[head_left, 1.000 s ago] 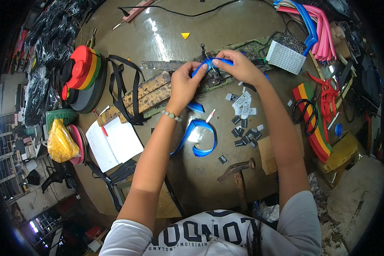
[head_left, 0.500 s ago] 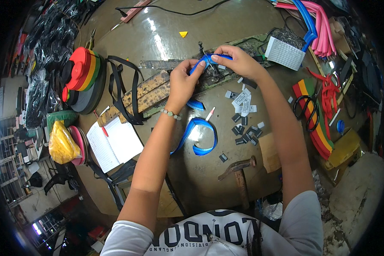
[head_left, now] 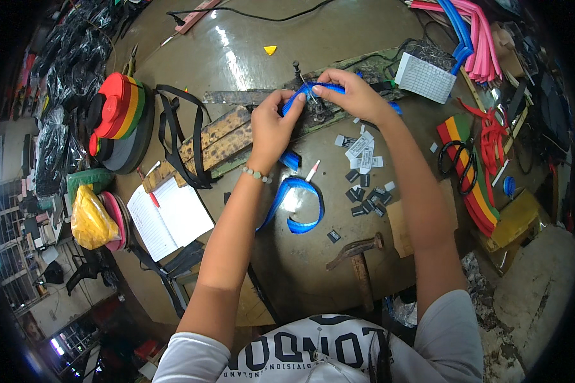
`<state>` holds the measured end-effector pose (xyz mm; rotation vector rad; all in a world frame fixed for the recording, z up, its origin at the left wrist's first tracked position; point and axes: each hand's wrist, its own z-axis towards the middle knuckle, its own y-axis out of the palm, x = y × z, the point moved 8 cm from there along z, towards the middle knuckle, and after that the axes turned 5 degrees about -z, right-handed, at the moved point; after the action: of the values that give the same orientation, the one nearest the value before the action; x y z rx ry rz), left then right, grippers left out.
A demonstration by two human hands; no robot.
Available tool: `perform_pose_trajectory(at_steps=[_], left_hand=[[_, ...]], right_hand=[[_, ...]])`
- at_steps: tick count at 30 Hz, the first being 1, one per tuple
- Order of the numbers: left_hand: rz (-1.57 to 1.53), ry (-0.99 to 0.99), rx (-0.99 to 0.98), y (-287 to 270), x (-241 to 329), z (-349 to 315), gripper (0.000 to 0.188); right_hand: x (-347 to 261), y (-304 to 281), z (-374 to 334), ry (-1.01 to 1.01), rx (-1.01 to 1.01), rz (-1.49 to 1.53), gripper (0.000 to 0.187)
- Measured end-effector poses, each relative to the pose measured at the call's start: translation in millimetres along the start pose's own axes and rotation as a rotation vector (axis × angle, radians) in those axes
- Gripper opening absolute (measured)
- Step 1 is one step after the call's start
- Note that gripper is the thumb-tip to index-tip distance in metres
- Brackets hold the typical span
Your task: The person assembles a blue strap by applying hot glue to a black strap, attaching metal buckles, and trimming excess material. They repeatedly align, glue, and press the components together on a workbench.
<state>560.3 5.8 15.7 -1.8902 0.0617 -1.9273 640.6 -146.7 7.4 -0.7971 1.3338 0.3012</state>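
A: Where is the blue strap [head_left: 329,87]?
B: Up between the two hands, over the dark metal fixture [head_left: 320,113] toward the far side of the tabletop [head_left: 319,271]. An upright bolt [head_left: 297,75] stands just beyond it.
A: How does the left hand [head_left: 273,126] have it?
B: Its grip is closed to a pinch, thumb and fingers nipping the strap.
A: And the right hand [head_left: 346,94]?
B: Closed as well, thumb and fingers pinching the strap just beside the left. The fingertips are small from up here, so I can't tell whether the strap touches the metal under it.
A: What lies nearer the person?
B: A curled blue length [head_left: 305,227] by the left forearm, a white pencil-like stick [head_left: 312,171] just beside it, then a hammer [head_left: 360,265] with its handle pointing back toward the shirt.
A: Those little pieces in the middle?
B: White labels [head_left: 362,152] overlapping in a pile, and small dark tags [head_left: 359,209] scattered below them.
A: What's over on the left?
B: A worn wooden board [head_left: 220,137] with a black strap [head_left: 201,147] looped across it, an open notebook [head_left: 179,220] bearing a red pen [head_left: 154,200], and a red, yellow and green roll [head_left: 129,105].
A: On the right?
B: Black-handled scissors [head_left: 471,173] on a striped band [head_left: 479,214].
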Motion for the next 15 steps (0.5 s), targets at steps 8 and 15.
perform_pose_trajectory(at_steps=[8,15], left_hand=[[-0.023,0.01,-0.019,0.1,-0.2,0.2,0.026],[-0.08,-0.033,0.001,-1.2,-3.4,0.6,0.028]], right_hand=[[-3.6,0.9,-2.1,-0.001,-0.008,0.059,0.026],[-6.9,-0.1,-1.1,-0.027,0.008,0.067,0.026]])
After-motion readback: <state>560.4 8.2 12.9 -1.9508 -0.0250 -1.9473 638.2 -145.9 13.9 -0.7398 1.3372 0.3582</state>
